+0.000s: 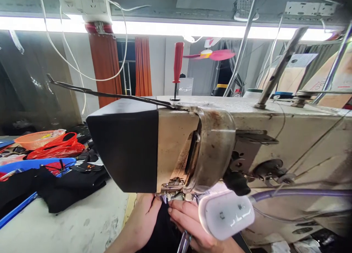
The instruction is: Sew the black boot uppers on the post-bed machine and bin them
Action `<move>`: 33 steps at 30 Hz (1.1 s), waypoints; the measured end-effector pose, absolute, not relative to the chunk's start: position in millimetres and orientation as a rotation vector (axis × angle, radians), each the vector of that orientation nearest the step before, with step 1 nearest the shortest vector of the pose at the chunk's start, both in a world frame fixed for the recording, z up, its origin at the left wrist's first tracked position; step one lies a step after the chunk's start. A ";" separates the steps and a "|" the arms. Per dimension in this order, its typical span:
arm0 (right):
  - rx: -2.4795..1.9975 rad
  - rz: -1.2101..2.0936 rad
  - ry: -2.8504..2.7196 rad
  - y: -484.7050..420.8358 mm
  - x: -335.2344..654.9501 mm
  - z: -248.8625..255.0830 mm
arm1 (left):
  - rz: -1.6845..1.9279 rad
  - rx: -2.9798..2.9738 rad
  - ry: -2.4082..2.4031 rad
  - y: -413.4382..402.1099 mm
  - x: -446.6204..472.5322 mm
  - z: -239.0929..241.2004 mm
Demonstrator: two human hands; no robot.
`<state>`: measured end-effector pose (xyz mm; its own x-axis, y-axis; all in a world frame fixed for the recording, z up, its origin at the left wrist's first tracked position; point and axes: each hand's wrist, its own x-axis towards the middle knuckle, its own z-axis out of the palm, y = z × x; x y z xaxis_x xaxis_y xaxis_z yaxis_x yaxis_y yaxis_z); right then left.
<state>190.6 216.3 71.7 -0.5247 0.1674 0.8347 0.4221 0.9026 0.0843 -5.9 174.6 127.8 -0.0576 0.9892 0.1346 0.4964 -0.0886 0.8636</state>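
A black piece of fabric (163,231) lies under the head of a sewing machine (178,143), its far end at the presser foot (170,198). My left hand (141,218) grips the fabric's left side, thumb and fingers pressed together close to the foot. From the other side, my right hand (189,222) presses on it with its front fingers. A shiny metal tool (183,242) is tucked among the lower fingers of that hand; its kind does not show clearly. The needle area is mostly hidden by the machine head and my fingertips.
A white lamp (229,212) on a purple flexible arm hangs beside my right hand. A red screwdriver (178,64) stands upright on the machine. Left on the table are black fabric pieces (71,185), a blue tray (22,209), a red plastic bag (62,145) and an orange basket (26,140).
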 end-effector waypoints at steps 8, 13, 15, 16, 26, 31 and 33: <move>-0.329 -0.366 -2.196 213.1 193.1 89.0 | 1.134 1.621 1.598 177.9 -5.8 123.1; -0.251 -0.442 -2.156 213.5 188.9 97.8 | 1.120 1.618 1.607 177.3 -5.5 123.1; -0.225 -0.475 -2.133 215.2 187.7 98.3 | 1.107 1.599 1.592 176.9 -5.9 122.8; -0.225 -0.483 -2.137 215.8 187.3 98.2 | 1.105 1.585 1.581 177.0 -6.2 122.5; -0.554 -0.260 -1.944 197.2 197.4 87.4 | 1.124 1.562 1.493 182.8 -7.3 125.7; -0.806 -0.147 -1.434 203.8 219.5 80.5 | 1.216 1.582 1.476 186.3 -8.1 127.8; -0.795 -0.166 -1.454 202.9 223.3 84.4 | 1.256 1.629 1.457 187.3 -8.8 126.1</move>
